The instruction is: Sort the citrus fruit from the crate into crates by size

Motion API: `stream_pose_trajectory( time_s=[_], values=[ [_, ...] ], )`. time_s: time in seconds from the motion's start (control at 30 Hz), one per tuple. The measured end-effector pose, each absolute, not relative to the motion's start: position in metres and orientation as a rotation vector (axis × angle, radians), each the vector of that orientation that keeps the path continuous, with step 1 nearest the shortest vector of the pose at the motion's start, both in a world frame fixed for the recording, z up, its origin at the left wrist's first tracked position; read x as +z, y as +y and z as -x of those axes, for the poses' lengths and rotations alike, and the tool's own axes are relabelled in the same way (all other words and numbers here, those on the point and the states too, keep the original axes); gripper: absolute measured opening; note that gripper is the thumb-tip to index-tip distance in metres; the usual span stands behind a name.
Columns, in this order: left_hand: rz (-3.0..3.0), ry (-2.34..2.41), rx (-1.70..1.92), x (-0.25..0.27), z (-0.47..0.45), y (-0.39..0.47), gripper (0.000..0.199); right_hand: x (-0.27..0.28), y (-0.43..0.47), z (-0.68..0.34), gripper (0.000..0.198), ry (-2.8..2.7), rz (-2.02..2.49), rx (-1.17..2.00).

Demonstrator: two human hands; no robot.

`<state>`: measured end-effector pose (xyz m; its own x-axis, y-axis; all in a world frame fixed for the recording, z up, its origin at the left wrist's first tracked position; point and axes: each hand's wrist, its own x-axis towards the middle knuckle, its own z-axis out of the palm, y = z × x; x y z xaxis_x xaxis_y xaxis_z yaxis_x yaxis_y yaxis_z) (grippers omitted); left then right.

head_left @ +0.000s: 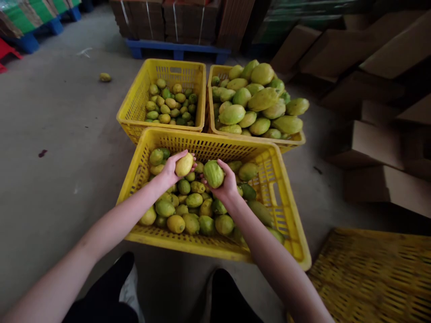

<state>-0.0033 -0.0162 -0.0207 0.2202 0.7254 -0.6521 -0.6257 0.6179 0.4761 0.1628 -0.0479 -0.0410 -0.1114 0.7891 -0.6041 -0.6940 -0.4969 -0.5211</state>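
My left hand (172,170) is closed around a small yellow papaya (184,165), held above the near yellow crate (292,215). To its right, my right hand (227,181) grips a rounder green papaya (213,174) with ridged skin. Beneath both hands, many green and yellow papayas (194,200) lie loose in that crate. Some of them are hidden by my hands and forearms. Behind it on the left, another yellow crate (126,107) holds small papayas (170,103). A third yellow crate (211,105) on the right is heaped with larger, longer papayas (232,115).
One papaya (105,77) lies on the concrete floor at left. Bundled cardboard stands on a blue pallet (178,50) at the back. Open cardboard boxes (377,143) crowd the right side. Another yellow crate (373,273) sits at lower right. My shoes are just before the near crate.
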Motion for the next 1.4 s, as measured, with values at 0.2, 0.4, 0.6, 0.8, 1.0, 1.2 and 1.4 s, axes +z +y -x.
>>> stream_pose_trajectory(
  time_s=[0.2, 0.4, 0.6, 0.8, 1.0, 1.2, 1.4],
  values=[
    [-0.087, 0.923, 0.818, -0.024, 0.001, -0.017, 0.040, -0.042, -0.046, -0.159, 0.018, -0.094, 1.076, 1.803],
    [-0.092, 0.919, 0.880, -0.029, 0.002, -0.015, 0.041, -0.053, -0.043, -0.159, 0.023, -0.060, 1.127, 1.895],
    [-0.094, 0.952, 0.921, -0.028, 0.005, -0.015, 0.040, -0.049, -0.046, -0.164, 0.022, -0.200, 1.083, 1.876],
    [0.011, 0.943, 0.926, -0.030, 0.006, -0.014, 0.033, -0.044, -0.046, -0.165, 0.018, -0.150, 1.105, 1.833],
    [0.115, 0.956, 0.972, -0.033, 0.009, -0.012, 0.030, -0.039, -0.044, -0.160, 0.034, 0.017, 1.191, 1.791],
    [0.044, 1.021, 1.073, -0.030, 0.008, -0.015, 0.014, -0.035, -0.045, -0.160, 0.017, -0.069, 1.113, 1.736],
    [0.088, 0.945, 1.060, -0.032, 0.009, -0.016, 0.029, -0.036, -0.043, -0.162, 0.026, 0.020, 1.274, 1.810]
  ],
)
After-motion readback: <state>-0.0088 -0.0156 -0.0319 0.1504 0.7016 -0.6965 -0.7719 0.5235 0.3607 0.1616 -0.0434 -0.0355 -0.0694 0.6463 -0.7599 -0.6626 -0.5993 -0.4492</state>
